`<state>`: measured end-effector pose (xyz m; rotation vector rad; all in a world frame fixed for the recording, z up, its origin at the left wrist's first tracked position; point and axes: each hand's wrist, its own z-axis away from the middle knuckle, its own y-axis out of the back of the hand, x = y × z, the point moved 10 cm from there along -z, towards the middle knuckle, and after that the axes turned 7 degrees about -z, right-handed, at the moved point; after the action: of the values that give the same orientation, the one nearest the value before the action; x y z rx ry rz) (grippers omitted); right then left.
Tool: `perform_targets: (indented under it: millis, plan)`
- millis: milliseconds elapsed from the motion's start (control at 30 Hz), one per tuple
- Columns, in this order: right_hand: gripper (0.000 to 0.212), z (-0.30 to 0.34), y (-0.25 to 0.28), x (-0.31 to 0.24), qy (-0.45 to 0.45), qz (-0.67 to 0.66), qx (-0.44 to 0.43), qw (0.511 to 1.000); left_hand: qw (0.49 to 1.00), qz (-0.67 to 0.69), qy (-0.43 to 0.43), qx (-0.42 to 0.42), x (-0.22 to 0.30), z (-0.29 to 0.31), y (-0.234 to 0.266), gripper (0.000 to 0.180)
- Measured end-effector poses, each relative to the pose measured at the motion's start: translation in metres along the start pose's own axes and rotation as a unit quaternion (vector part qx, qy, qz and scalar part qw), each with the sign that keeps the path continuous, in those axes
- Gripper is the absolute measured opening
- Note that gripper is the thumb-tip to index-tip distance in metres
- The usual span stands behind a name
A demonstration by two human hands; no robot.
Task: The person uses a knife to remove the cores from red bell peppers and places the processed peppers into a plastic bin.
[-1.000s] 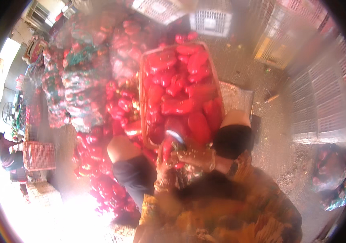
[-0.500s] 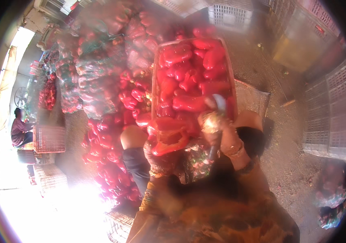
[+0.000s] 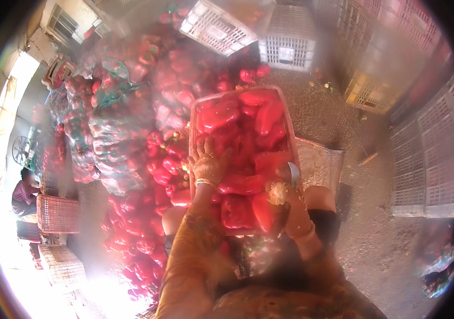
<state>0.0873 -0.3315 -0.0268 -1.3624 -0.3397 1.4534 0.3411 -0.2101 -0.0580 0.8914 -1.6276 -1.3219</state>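
Observation:
A crate (image 3: 193,114) full of red bell peppers (image 3: 219,117) stands between my knees. My left hand (image 3: 209,164) lies on the peppers at the crate's left side, fingers spread, holding nothing. At the near right corner my right hand (image 3: 292,210) is closed around a knife, its pale curved blade (image 3: 294,173) pointing up and away from me. Against that hand's fingers sits a pale, seedy pepper core (image 3: 278,193). The knife's handle is mostly hidden in the hand.
Loose red peppers (image 3: 131,226) are heaped left of the crate, with filled net bags (image 3: 118,127) behind. White plastic crates (image 3: 288,50) stand at the far side, more crates (image 3: 423,170) at right. A sack (image 3: 320,162) lies right of the crate. One person (image 3: 24,194) sits far left.
My left hand has let go of the hollowed red pepper and moved forward onto the peppers in the crate. My right hand still holds the knife, slightly lower. The view has shifted.

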Motion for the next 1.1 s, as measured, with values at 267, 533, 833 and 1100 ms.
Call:
perform_targets:
  millis: [267,533,833,1100]
  plan:
    - [0.038,-0.012,-0.015,0.043,-0.156,0.056,-0.163,0.973,0.967,-0.102,-0.143,-0.184,-0.008,-0.038,-0.002,0.088]
    - [0.064,0.044,-0.05,0.102,-0.365,0.232,-0.26,0.863,0.998,-0.027,0.036,0.039,0.012,-0.069,-0.012,0.076]
    - [0.046,0.057,-0.03,0.164,-0.467,0.023,-0.165,0.869,0.993,-0.071,-0.023,0.091,0.027,-0.038,-0.014,0.084]
    - [0.049,0.022,-0.031,0.107,-0.287,0.326,-0.166,0.885,0.999,-0.034,-0.029,-0.003,0.037,-0.047,-0.012,0.102]
